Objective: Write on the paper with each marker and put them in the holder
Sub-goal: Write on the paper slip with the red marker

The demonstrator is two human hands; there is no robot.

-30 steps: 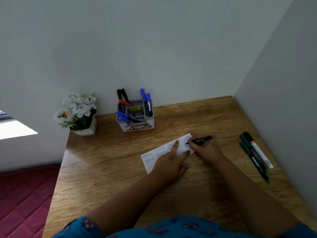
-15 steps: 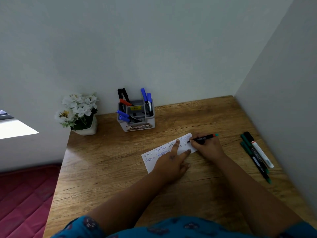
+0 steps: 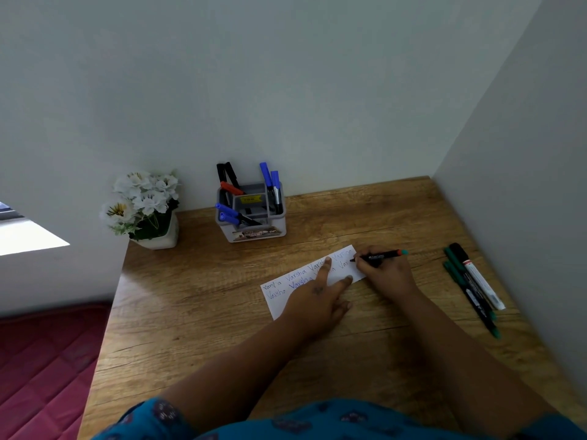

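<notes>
A white paper strip [image 3: 279,289] with handwritten words lies on the wooden desk [image 3: 197,312]. My left hand [image 3: 317,296] presses it flat with straight, spread fingers. My right hand [image 3: 386,274] grips a black marker with a green end [image 3: 381,256], its tip on the strip's right end. The grey holder [image 3: 254,230] stands at the back against the wall, with black, red and blue markers inside. Three more markers [image 3: 473,287], two green and one white-bodied with a black cap, lie on the desk at the right.
A white pot of white flowers [image 3: 143,208] stands at the desk's back left corner. Walls close the desk at the back and on the right. A red mattress [image 3: 41,369] lies below the desk's left edge.
The marker tip has crept rightward along the strip's lower line, leaving fresh letters. My left hand has stayed in place on the paper.
</notes>
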